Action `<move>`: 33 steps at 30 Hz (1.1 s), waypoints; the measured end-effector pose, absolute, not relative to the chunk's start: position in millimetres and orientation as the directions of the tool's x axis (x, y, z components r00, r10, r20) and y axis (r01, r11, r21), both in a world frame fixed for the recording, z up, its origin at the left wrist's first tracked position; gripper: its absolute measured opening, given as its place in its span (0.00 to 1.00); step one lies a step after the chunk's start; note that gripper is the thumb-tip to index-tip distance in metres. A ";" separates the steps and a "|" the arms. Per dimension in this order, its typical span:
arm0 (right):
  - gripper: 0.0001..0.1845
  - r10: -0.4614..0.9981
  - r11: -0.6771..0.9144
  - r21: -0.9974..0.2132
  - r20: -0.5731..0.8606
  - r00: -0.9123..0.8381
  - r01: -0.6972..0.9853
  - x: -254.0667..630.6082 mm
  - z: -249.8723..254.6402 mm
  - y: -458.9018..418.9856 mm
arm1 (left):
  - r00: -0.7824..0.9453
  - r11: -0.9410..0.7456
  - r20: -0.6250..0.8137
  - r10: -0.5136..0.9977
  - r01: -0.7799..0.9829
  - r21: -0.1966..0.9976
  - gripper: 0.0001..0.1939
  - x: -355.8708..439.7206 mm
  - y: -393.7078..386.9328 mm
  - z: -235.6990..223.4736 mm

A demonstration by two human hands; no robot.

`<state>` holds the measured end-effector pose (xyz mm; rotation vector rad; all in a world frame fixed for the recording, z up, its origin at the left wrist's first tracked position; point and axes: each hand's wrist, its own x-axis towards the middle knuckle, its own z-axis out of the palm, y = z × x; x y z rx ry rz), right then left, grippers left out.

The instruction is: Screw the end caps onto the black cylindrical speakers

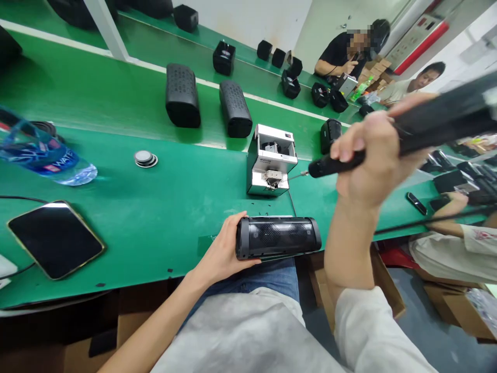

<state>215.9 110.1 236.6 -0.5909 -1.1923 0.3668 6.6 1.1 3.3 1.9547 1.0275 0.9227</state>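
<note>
My left hand is wrapped round the left end of a black speaker body, which lies on its side at the table's front edge. Its shiny dark face with small holes points up. My right hand is raised at the right, its fingers closed on a black electric screwdriver. The thin bit points left, its tip close to the front outlet of a small silver and black screw feeder. Whether the tip touches the feeder I cannot tell, nor whether it carries a screw.
Black speaker housings stand on the green belt beyond the table. At left are a water bottle, a phone and round metal discs. A black cable runs rightward. Co-workers sit at the right; open cartons stand below.
</note>
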 end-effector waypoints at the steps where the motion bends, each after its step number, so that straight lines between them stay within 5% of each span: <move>1: 0.17 0.562 0.788 -0.612 0.760 0.326 0.066 213.7 234.5 120.1 | 0.421 -0.413 0.255 0.871 0.346 0.842 0.61 6.5 0.9 3.6; 12: 0.37 0.737 0.626 -0.771 0.634 0.235 0.117 214.0 204.9 164.1 | 0.400 -0.416 0.269 0.876 0.344 0.842 0.61 7.4 -0.2 1.3; 22: 0.15 0.721 0.650 -0.756 0.646 0.251 0.080 250.9 232.1 94.6 | 0.407 -0.404 0.250 0.879 0.352 0.845 0.60 6.4 0.7 2.6; 33: 0.14 0.764 0.607 -0.793 0.600 0.237 0.049 260.1 235.1 69.4 | 0.400 -0.392 0.239 0.885 0.361 0.846 0.57 5.9 0.4 1.5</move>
